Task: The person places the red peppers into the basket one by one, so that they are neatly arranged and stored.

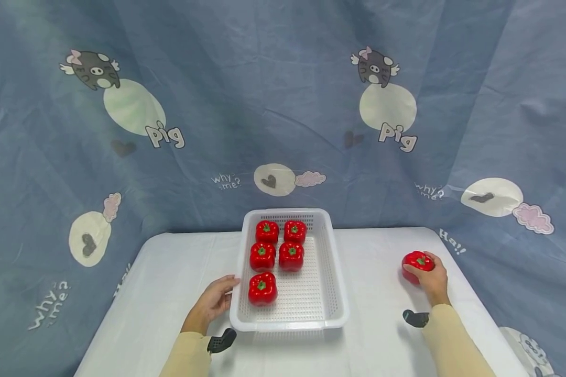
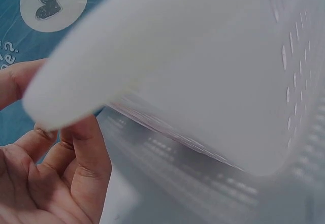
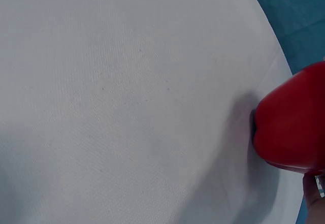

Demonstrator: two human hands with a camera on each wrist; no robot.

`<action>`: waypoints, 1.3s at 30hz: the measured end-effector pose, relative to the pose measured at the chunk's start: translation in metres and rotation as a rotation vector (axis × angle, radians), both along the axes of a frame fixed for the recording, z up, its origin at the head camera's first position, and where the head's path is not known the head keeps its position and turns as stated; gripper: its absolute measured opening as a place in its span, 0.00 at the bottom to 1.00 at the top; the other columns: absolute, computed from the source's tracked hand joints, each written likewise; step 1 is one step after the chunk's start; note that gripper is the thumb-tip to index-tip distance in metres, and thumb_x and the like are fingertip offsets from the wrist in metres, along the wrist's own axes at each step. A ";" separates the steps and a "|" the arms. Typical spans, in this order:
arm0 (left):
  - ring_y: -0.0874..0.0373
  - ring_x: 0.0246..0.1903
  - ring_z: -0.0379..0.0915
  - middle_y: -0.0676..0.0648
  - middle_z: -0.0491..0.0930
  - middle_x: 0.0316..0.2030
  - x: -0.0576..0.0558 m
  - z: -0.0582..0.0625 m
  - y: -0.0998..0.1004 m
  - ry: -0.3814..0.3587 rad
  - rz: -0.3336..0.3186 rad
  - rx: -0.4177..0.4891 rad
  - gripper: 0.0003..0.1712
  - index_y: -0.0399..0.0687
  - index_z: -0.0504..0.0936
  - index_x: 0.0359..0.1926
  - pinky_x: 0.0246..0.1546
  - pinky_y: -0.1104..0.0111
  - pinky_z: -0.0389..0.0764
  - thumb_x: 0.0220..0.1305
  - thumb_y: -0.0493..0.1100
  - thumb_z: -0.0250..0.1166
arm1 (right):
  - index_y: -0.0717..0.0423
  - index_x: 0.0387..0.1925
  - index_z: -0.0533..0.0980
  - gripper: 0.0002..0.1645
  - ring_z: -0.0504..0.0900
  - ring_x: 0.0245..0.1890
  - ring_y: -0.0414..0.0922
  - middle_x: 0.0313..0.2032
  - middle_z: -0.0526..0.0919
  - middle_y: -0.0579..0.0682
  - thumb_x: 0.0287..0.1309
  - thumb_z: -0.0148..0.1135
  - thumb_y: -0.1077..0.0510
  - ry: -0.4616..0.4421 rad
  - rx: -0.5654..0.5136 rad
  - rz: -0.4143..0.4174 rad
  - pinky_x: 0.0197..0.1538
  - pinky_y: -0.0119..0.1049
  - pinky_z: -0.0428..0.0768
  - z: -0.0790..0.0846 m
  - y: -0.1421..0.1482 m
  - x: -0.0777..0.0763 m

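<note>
A white plastic basket (image 1: 335, 283) stands in the middle of the table with several red bell peppers (image 1: 262, 288) inside, mostly on its left side. My left hand (image 1: 214, 299) holds the basket's left rim; in the left wrist view, fingers of that hand (image 2: 84, 168) curl beneath the rim (image 2: 76, 92). Over at the table's right side, my right hand (image 1: 433, 278) grips another red bell pepper (image 1: 412, 260), thumb on the near side and fingers behind. This pepper (image 3: 292, 125) shows at the right edge of the right wrist view, with most of the hand out of frame.
A white cloth covers the table (image 1: 372, 272). Behind it hangs a blue curtain (image 1: 283, 104) printed with pigs and lettering, reaching the table's back edge and sides. The basket's right half shows its bare perforated floor.
</note>
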State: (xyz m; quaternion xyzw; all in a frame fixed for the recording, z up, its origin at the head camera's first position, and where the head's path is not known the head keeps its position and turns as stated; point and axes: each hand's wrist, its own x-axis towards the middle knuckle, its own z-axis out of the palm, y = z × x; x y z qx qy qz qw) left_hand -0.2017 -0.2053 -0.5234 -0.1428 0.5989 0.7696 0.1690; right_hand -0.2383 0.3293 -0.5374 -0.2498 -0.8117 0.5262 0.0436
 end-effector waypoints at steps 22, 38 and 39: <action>0.49 0.42 0.83 0.45 0.82 0.42 0.000 -0.007 0.001 0.000 0.007 -0.002 0.23 0.33 0.68 0.59 0.45 0.56 0.82 0.68 0.41 0.58 | 0.60 0.73 0.47 0.55 0.50 0.68 0.68 0.69 0.51 0.69 0.55 0.69 0.51 -0.045 -0.007 0.200 0.63 0.63 0.67 0.015 -0.043 -0.001; 0.50 0.42 0.82 0.45 0.82 0.43 -0.001 -0.004 0.001 0.009 0.008 -0.009 0.22 0.32 0.69 0.58 0.46 0.55 0.82 0.67 0.39 0.58 | 0.55 0.72 0.52 0.53 0.53 0.68 0.65 0.69 0.55 0.64 0.51 0.72 0.55 0.015 -0.046 0.283 0.60 0.59 0.72 0.049 -0.085 0.004; 0.49 0.43 0.82 0.45 0.82 0.43 -0.002 -0.004 0.001 0.010 0.009 -0.008 0.21 0.32 0.69 0.58 0.46 0.55 0.82 0.67 0.39 0.57 | 0.55 0.72 0.53 0.52 0.54 0.68 0.64 0.69 0.55 0.64 0.51 0.72 0.55 0.022 -0.047 0.289 0.60 0.59 0.72 0.051 -0.087 0.004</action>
